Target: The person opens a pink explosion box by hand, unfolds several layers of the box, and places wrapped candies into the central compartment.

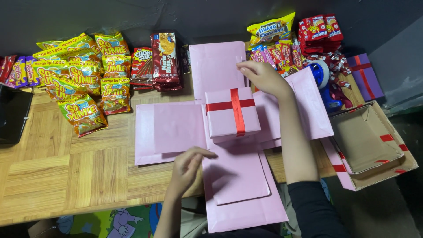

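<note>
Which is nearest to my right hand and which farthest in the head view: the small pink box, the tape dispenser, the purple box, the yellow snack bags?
From the right hand:
1. Small pink box, just below it.
2. Tape dispenser, to its right.
3. Purple box, far right.
4. Yellow snack bags, far left.

Hands over pink flaps spread in a cross on a wooden surface (66, 167)

A small pink box (232, 117) tied with red ribbon sits at the centre of the pink flaps (176, 128). The right hand (262, 75) touches the far flap's edge; the left hand (187, 165) rests, fingers (203, 153) curled, on the near flap. Yellow snack packets (83, 70) lie far left, an open cardboard lid (368, 141) right.
</note>
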